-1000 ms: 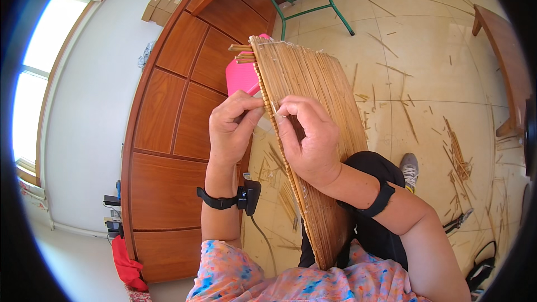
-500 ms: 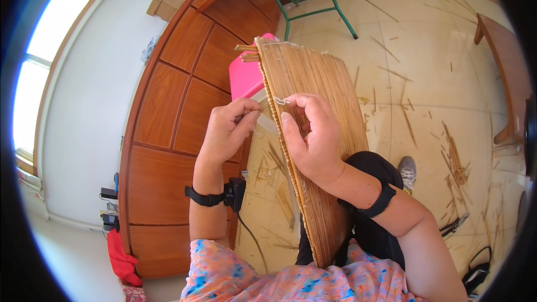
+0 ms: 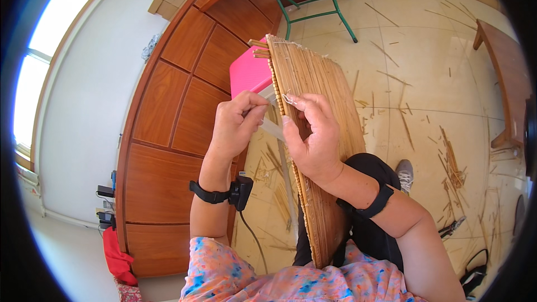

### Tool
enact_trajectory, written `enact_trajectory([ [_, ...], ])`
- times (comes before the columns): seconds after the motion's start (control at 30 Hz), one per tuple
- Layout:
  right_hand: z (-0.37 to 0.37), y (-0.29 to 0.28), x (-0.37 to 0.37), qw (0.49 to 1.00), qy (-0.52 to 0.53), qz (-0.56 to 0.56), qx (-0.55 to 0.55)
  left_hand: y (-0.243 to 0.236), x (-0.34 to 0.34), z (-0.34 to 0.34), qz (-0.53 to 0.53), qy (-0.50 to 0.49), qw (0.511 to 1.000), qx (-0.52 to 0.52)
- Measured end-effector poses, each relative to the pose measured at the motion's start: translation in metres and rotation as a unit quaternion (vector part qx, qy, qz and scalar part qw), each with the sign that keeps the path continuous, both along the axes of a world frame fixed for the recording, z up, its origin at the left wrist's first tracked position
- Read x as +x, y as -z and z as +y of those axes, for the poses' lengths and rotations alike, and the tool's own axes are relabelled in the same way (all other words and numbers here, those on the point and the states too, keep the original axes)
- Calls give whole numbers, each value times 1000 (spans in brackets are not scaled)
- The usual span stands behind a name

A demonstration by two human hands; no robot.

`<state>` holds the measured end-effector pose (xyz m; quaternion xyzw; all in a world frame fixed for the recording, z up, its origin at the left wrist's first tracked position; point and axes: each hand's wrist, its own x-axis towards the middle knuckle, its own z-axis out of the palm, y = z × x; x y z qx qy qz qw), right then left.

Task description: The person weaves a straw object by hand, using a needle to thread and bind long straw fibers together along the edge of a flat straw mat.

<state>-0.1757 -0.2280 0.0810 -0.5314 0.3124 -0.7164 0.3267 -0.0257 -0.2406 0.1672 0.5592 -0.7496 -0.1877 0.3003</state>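
Note:
A stiff mat of tan reed stalks (image 3: 319,78) stands on edge against my lap, with its row of cut stalk ends facing left. A few stalk ends stick out at its far left corner. My right hand (image 3: 316,134) lies against the right face, its thumb by the cut edge. A loop of white string (image 3: 287,99) shows at its bent index finger, seemingly held there. Left of the edge, my left hand (image 3: 239,120) is closed in a pinch, close to the mat. Whatever lies between its fingertips is too small to make out.
A pink-topped stool (image 3: 249,72) stands behind the mat. Wooden cabinets (image 3: 162,184) line the left side. Broken stalks (image 3: 454,162) litter the tiled floor, with pliers (image 3: 452,227) at the right. Beyond are green metal legs (image 3: 335,5) and a wooden bench (image 3: 503,61).
The mat's far end has shifted slightly right. My left hand has moved a little right, nearer the mat's edge. My right hand stays at nearly the same place by the string.

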Motion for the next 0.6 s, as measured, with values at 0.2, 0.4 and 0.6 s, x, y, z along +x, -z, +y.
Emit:
enact_trajectory([
  [0.2, 0, -1, -2, 1000, 6, 10, -12, -6, -21, -8, 8, 6, 1000, 4],
  [0.4, -1, 1, 0, 1000, 5, 9, -5, -17, -36, -4, 18, -45, 996, 69],
  [0.6, 1, 4, 3, 1000, 8, 12, -1, -15, -41, -10, -49, -105, 992, 42],
])
